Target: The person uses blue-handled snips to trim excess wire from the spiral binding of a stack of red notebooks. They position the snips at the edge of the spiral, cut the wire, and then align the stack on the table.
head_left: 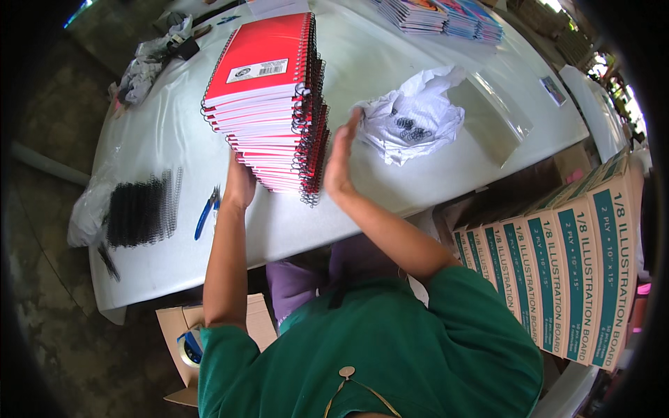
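A tall stack of red spiral notebooks [258, 52] with black wire coils stands on the table in front of me, its layers slightly uneven. My left hand [239, 182] is against the lower left side of the stack, and its fingers are hidden behind the notebooks. To the right of the stack is my right hand [340, 157], open with the fingers straight and the palm turned toward the coils. A crumpled white paper [439, 115] lies just beyond that hand, with a few loose black coils [411, 130] on it.
Black wire coils [143, 209] lie in rows at the left, near blue-handled pliers [206, 214]. Plastic-wrapped bits [143, 80] sit at the far left edge. Colourful booklets [446, 17] are piled at the back. Tall cartons [557, 265] stand at the right; an open cardboard box [174, 334] is below the table.
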A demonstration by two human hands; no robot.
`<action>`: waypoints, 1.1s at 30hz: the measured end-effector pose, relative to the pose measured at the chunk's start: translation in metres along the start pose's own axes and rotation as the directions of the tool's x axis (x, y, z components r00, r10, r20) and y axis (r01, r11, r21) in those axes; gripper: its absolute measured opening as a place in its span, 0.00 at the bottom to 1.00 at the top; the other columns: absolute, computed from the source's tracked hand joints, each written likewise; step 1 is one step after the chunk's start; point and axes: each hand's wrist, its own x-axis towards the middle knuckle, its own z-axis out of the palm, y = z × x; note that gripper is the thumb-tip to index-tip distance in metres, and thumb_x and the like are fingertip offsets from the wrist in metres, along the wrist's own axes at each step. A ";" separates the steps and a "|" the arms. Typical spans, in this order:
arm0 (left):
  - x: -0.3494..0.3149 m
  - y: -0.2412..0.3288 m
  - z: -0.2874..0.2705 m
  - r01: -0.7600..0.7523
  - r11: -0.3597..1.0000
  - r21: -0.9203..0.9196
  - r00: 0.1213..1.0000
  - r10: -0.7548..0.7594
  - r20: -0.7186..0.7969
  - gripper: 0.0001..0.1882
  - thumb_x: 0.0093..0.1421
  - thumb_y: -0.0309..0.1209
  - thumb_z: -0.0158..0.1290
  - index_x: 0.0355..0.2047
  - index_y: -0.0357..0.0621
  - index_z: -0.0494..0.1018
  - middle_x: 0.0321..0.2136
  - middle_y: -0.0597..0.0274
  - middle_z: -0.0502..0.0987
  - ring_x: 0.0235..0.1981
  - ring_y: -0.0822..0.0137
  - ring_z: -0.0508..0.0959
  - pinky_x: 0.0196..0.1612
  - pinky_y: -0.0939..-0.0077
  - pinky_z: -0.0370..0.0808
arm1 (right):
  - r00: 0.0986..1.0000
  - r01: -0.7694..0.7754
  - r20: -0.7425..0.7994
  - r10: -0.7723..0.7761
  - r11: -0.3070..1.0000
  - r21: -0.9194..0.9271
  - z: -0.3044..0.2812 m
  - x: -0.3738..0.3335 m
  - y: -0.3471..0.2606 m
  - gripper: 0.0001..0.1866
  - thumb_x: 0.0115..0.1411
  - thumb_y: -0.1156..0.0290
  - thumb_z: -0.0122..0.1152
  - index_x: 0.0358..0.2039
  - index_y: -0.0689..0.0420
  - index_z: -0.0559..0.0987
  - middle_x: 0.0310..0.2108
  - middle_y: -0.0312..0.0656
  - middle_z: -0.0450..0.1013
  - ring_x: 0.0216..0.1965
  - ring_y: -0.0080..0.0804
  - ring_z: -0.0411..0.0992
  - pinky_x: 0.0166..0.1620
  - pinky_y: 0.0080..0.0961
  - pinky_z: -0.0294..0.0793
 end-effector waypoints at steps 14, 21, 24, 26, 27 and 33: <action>-0.009 0.028 0.020 -0.351 0.929 0.117 0.925 0.363 -0.115 0.37 0.65 0.56 0.24 0.59 0.35 0.55 0.57 0.57 0.63 0.57 0.64 0.62 0.60 0.70 0.53 | 0.903 0.417 0.141 -0.406 0.907 -0.057 0.025 0.024 -0.051 0.44 0.61 0.40 0.23 0.64 0.64 0.34 0.65 0.58 0.29 0.66 0.54 0.25 0.63 0.47 0.21; -0.016 0.043 0.056 -0.561 0.740 0.370 0.721 0.657 -0.221 0.35 0.66 0.53 0.24 0.50 0.30 0.64 0.46 0.53 0.70 0.48 0.65 0.68 0.55 0.73 0.58 | 0.799 0.569 0.351 -0.489 0.803 -0.178 0.028 0.030 -0.086 0.52 0.55 0.31 0.30 0.64 0.62 0.39 0.65 0.59 0.29 0.66 0.57 0.24 0.62 0.52 0.22; -0.016 0.053 0.061 -0.695 0.671 0.258 0.604 0.740 -0.297 0.34 0.67 0.52 0.24 0.49 0.32 0.66 0.46 0.50 0.71 0.48 0.63 0.69 0.54 0.70 0.61 | 0.744 0.656 0.287 -0.604 0.742 -0.139 0.028 0.040 -0.096 0.53 0.53 0.29 0.35 0.65 0.61 0.40 0.65 0.60 0.28 0.66 0.58 0.25 0.62 0.52 0.23; -0.019 0.068 0.072 -0.753 0.604 0.262 0.545 0.795 -0.268 0.33 0.67 0.51 0.26 0.50 0.31 0.65 0.46 0.51 0.71 0.47 0.63 0.69 0.54 0.71 0.60 | 0.688 0.701 0.361 -0.629 0.705 -0.108 0.034 0.047 -0.103 0.53 0.53 0.30 0.36 0.65 0.60 0.40 0.65 0.60 0.30 0.66 0.59 0.27 0.62 0.53 0.24; -0.017 0.069 0.073 -0.730 0.592 0.341 0.549 0.805 -0.223 0.32 0.67 0.50 0.27 0.51 0.32 0.64 0.46 0.51 0.70 0.47 0.63 0.69 0.54 0.71 0.60 | 0.672 0.716 0.379 -0.636 0.688 -0.116 0.036 0.050 -0.102 0.53 0.53 0.30 0.37 0.64 0.61 0.42 0.65 0.60 0.32 0.66 0.59 0.29 0.62 0.52 0.25; -0.019 0.068 0.059 -0.726 0.565 0.393 0.501 0.825 -0.261 0.33 0.65 0.53 0.29 0.55 0.35 0.59 0.50 0.50 0.68 0.52 0.61 0.66 0.56 0.67 0.57 | 0.731 0.626 0.377 -0.569 0.779 -0.037 0.027 0.061 -0.096 0.51 0.55 0.31 0.30 0.64 0.61 0.43 0.66 0.55 0.36 0.67 0.50 0.33 0.64 0.43 0.28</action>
